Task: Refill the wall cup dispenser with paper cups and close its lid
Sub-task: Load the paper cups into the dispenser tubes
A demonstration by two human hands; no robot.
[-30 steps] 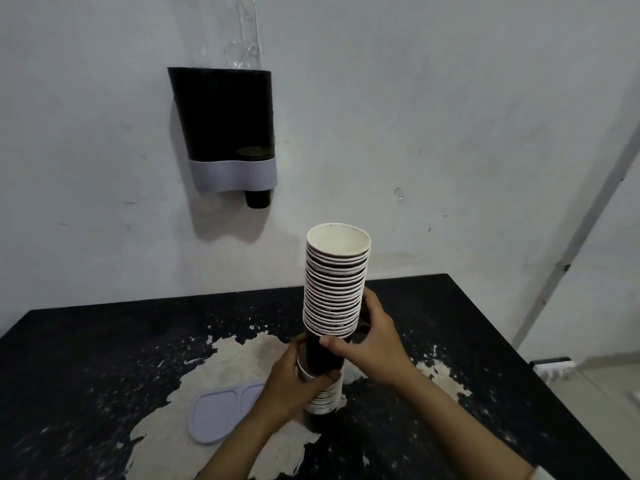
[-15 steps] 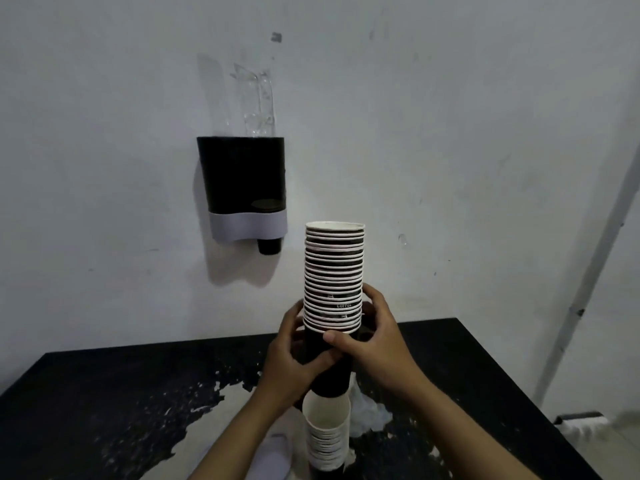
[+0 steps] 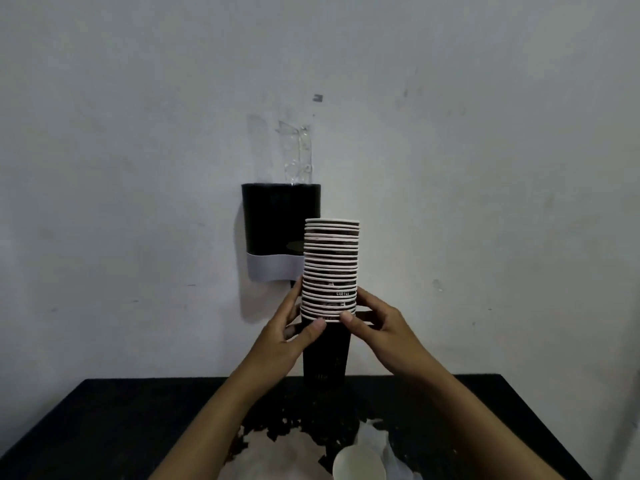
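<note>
At the centre of the view, a stack of paper cups (image 3: pixel 330 268) is gripped by both hands, the left hand (image 3: pixel 289 336) and right hand (image 3: pixel 379 323) curled round its lower part. The wall dispenser (image 3: pixel 277 230), at 10 o'clock from the stack, is not yet refilled. Loading and lid closing are judged still to be done.

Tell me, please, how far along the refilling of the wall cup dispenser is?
Done: the dispenser looks open on top, its lid not in view. In hand: both hands, left hand and right hand, hold a stack of paper cups in the air before it, above the table. Another cup remains below. Left: loading the stack and closing the lid.
</note>
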